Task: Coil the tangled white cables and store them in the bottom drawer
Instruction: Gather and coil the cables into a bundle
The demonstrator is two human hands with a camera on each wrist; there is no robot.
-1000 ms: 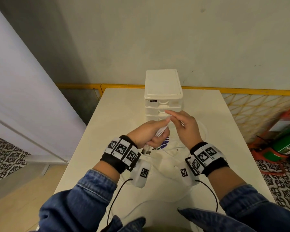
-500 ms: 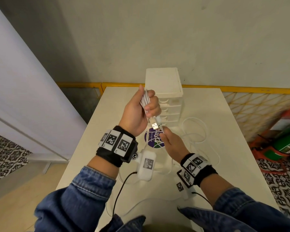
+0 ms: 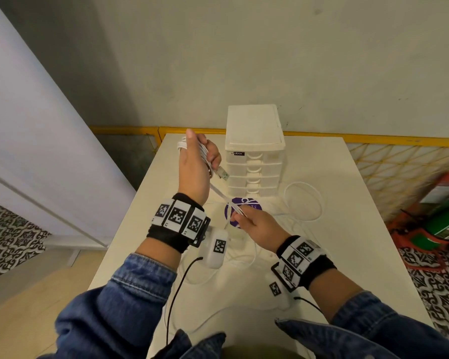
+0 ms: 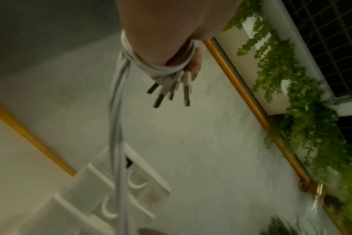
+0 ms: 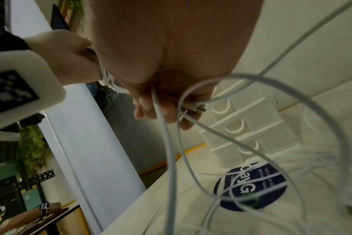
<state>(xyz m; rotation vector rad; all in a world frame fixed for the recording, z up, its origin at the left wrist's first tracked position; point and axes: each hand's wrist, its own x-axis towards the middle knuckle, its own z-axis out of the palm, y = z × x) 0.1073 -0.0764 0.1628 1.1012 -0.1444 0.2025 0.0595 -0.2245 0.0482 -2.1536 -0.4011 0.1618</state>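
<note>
My left hand (image 3: 198, 161) is raised left of the white drawer unit (image 3: 254, 151) and grips several white cables (image 3: 204, 154) wound round its fingers. USB plugs (image 4: 167, 90) stick out of the fist. The strands run taut down to my right hand (image 3: 246, 218), which pinches them above a round blue sticker (image 3: 252, 204). In the right wrist view the cables (image 5: 171, 143) loop down from the fingers (image 5: 149, 109) to the table. All drawers (image 3: 254, 189) are closed.
Loose cable loops (image 3: 303, 200) lie on the white table (image 3: 335, 244) right of the drawer unit. A yellow rail (image 3: 373, 141) runs behind the table, with a white panel (image 3: 36, 151) to the left and red and green objects (image 3: 443, 224) on the floor to the right.
My left hand has risen and swung left with the wound cables. My right hand has dropped toward the blue sticker, pulling the strands taut between the hands.
</note>
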